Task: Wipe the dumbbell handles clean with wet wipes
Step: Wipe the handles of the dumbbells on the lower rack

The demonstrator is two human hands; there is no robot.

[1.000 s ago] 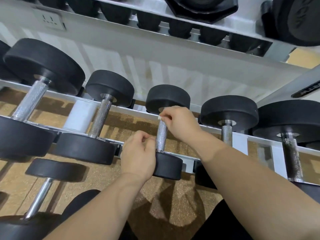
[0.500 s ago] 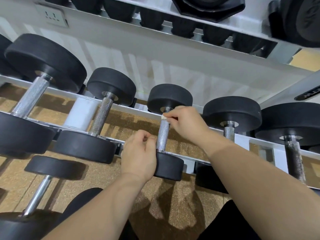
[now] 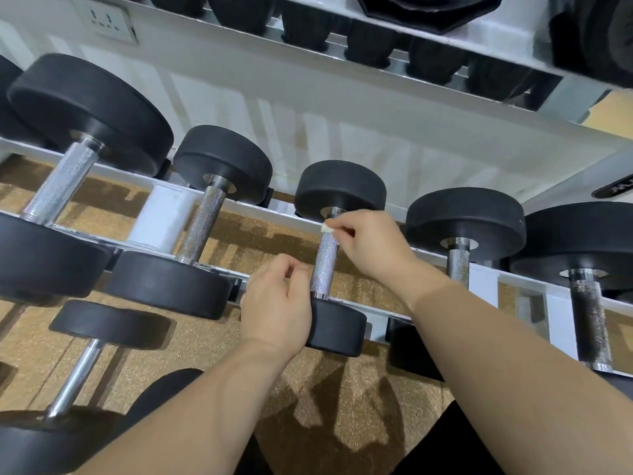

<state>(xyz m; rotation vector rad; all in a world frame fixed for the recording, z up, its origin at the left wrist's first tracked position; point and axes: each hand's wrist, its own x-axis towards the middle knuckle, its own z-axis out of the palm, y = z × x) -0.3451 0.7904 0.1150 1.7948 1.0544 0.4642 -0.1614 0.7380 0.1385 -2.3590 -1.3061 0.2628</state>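
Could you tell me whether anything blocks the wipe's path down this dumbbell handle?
Mostly nothing: the right hand pinches the wipe at the far end of the handle, whose shaft below is bare. Only the left hand lies close beside its near end, on the left.

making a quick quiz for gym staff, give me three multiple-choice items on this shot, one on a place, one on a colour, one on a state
1. Where on the handle is the wipe?
A) far end
B) middle
C) near end

2. What colour are the dumbbell heads?
A) red
B) black
C) blue

3. What is the right hand doing?
A) lying flat
B) gripping a head
C) pinching the wipe

Key: 1 A, the wipe sits just below the far head. 2 B, every head in view is black. 3 C, its fingertips close on the wipe.
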